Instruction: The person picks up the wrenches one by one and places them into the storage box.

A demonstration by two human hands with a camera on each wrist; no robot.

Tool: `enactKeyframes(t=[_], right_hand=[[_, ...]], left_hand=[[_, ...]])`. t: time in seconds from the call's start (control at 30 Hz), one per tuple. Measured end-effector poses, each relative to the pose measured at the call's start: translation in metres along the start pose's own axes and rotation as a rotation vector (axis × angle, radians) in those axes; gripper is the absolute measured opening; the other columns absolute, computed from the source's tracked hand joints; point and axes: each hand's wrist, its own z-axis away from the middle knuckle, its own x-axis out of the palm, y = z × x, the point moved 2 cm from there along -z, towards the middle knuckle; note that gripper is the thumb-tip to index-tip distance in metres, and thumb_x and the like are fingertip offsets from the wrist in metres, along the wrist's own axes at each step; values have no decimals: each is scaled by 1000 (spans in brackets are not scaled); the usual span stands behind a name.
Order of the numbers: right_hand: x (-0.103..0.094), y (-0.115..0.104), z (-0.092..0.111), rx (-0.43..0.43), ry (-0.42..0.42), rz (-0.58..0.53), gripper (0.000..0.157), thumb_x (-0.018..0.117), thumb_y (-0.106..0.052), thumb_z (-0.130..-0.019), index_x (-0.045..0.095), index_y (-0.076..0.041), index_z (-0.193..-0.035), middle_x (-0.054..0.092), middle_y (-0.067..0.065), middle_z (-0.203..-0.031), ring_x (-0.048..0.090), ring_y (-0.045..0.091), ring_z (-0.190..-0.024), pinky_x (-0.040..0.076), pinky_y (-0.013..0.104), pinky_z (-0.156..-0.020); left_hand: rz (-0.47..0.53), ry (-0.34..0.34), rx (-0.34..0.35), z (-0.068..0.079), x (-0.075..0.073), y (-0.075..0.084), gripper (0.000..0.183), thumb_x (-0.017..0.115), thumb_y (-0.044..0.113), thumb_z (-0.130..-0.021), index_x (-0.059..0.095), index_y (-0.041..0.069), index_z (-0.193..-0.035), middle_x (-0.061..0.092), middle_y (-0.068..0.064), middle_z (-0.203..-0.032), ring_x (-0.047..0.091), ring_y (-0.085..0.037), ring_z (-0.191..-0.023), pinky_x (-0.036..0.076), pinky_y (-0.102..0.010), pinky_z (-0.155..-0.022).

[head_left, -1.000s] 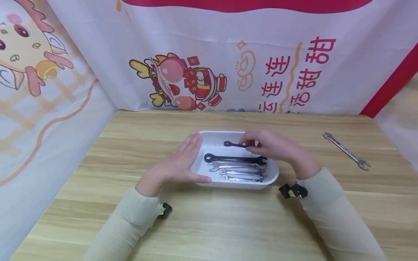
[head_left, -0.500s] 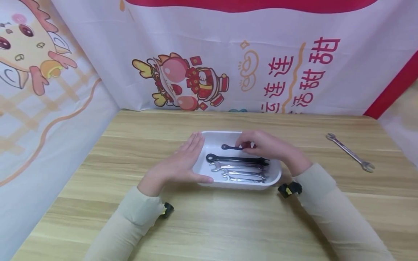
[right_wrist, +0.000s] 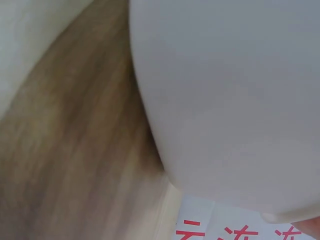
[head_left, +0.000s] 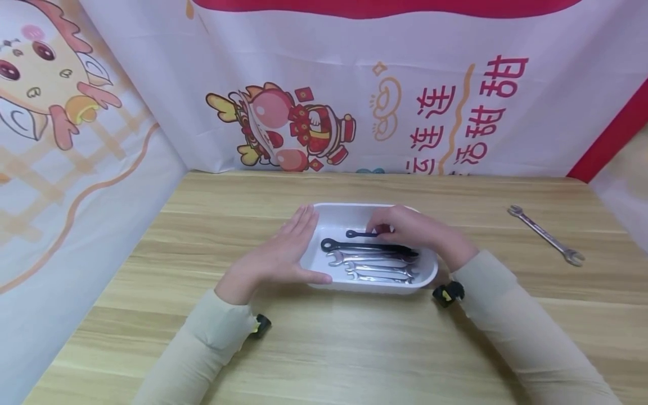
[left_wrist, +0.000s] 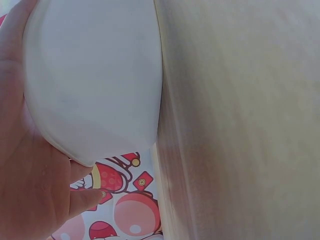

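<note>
A white plastic tray point(head_left: 372, 287) sits on the table. My left hand point(head_left: 277, 253) presses its left end with straight fingers, the thumb reaching over the front rim. My right hand point(head_left: 412, 228) dips into the tray from the right and pinches a small black wrench point(head_left: 356, 233) near the back wall, its ring end poking out leftward. In front of it lies a larger black wrench point(head_left: 354, 246), followed by several silver wrenches point(head_left: 377, 269) side by side. The wrist views show mostly the tray's outer wall point(left_wrist: 100, 75), with the right fingertips mostly hidden.
A silver double open-ended wrench point(head_left: 545, 233) lies by itself on the wooden table point(head_left: 364, 349), to the right of the tray. Printed cloth point(head_left: 324, 56) hangs along the back and left edges of the table.
My right hand has lowered the small black wrench from near the back rim toward the larger black one in the tray. The left hand keeps its place on the tray.
</note>
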Motion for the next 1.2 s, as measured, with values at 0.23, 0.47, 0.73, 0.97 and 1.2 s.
enactKeyframes(t=[0.23, 0.47, 0.73, 0.97, 1.2], right_hand=[[2, -1, -1, -10, 5, 80, 17, 73, -10, -89, 75, -18, -104, 68, -7, -90, 60, 8, -83, 55, 31, -82], [3, 1, -4, 12, -14, 131, 19, 73, -9, -89, 76, -20, -104, 71, -5, -90, 61, 8, -83, 55, 31, -83], [5, 1, -4, 34, -10, 149, 21, 72, -7, -88, 77, -18, -105, 72, -6, -92, 63, 8, -85, 55, 32, -85], [6, 0, -4, 37, -19, 160, 23, 72, -6, -88, 77, -17, -107, 73, -4, -94, 65, 10, -87, 56, 34, -87], [6, -1, -4, 42, -38, 159, 25, 71, -5, -88, 76, -15, -110, 73, -2, -97, 64, 10, -88, 56, 34, -87]], left_hand=[[0, -5, 4, 0, 0, 1, 133, 59, 86, -71, -4, 11, -160, -13, -5, -168, -16, -20, -155, 7, -45, -126], [-1, -4, 7, 0, -2, 1, 134, 58, 88, -69, -4, 11, -160, -12, -5, -168, -15, -21, -155, 7, -45, -126], [-1, -3, 7, 0, -2, 1, 135, 57, 89, -68, -3, 11, -160, -12, -4, -168, -15, -20, -155, 7, -44, -126], [1, -9, 2, 0, -2, 0, 135, 58, 89, -68, -4, 12, -160, -13, -2, -168, -15, -18, -155, 7, -45, -126], [8, -16, -7, 1, -2, 2, 134, 59, 87, -69, -5, 13, -160, -14, -1, -168, -15, -19, -155, 8, -46, -126]])
